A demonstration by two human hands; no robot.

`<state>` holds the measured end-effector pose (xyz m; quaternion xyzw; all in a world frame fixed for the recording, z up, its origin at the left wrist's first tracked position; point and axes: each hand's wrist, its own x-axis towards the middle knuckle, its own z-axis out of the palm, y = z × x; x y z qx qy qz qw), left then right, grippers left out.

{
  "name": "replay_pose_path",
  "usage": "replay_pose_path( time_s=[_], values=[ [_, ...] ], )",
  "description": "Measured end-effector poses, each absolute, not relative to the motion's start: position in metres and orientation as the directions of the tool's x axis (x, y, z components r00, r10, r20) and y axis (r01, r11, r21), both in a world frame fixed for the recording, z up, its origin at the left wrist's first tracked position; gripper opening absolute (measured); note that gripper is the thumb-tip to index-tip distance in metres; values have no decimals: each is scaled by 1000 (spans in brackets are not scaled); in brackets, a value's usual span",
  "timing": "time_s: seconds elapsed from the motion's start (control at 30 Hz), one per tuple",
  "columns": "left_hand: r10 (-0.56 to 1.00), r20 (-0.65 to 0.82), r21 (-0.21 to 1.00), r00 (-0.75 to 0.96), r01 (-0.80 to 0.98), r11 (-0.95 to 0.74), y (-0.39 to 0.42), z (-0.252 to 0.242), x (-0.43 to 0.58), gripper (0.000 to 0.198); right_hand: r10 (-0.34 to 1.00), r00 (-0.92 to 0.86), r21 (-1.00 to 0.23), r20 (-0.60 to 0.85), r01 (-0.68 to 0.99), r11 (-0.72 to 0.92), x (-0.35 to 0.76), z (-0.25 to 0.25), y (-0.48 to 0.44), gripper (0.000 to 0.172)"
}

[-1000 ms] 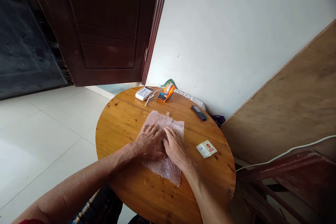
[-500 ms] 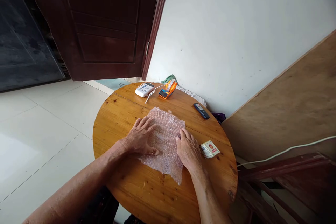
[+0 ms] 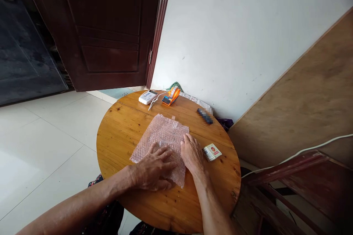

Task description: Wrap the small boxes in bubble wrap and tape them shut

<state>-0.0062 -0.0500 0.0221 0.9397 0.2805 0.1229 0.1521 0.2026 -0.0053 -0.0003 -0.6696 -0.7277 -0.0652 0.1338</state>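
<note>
A sheet of pinkish bubble wrap [image 3: 154,132] lies spread on the round wooden table [image 3: 118,132]. My left hand [image 3: 156,167] is over its lower part, fingers spread and palm down. At the sheet's right edge rests my right hand [image 3: 192,152], its fingers stretched out on the wrap. Just right of that hand is a small cream box [image 3: 211,152] with a red mark. Neither hand grips anything.
Near the table's far edge are a white device [image 3: 148,97] with a cable, an orange tape dispenser [image 3: 171,96] and a dark, blurred-out object [image 3: 204,116]. A wall [image 3: 220,44] and a dark red door [image 3: 110,58] stand behind. A reddish wooden piece [image 3: 292,169] is at right.
My left hand has slid from the wrap's left side down toward its near part, uncovering the left edge. My right hand stays at the right edge. The view has shifted slightly.
</note>
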Motion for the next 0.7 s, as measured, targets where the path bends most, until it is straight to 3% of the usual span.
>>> replay_pose_path(
  time_s=[0.17,0.27,0.43,0.5,0.6,0.7],
  values=[
    [569,210,401,795,461,-792,-49,4,-15,69,896,-105,-106,432,981,165,203,11,-6,37],
    [567,227,384,792,463,-799,-48,3,-14,70,871,-50,-102,489,988,114,210,31,-10,35],
    [583,234,378,778,479,-792,-51,5,-12,68,936,182,-93,302,983,-161,247,45,-26,62],
    [588,236,382,774,482,-789,-51,4,-13,67,946,227,-108,231,972,-206,264,39,-32,61],
    [585,241,374,775,482,-792,-51,2,-13,68,935,256,-256,246,947,-192,283,31,-37,52],
    [562,238,366,792,462,-808,-49,0,-13,72,911,340,-566,235,809,-156,282,41,-42,54]
  ],
)
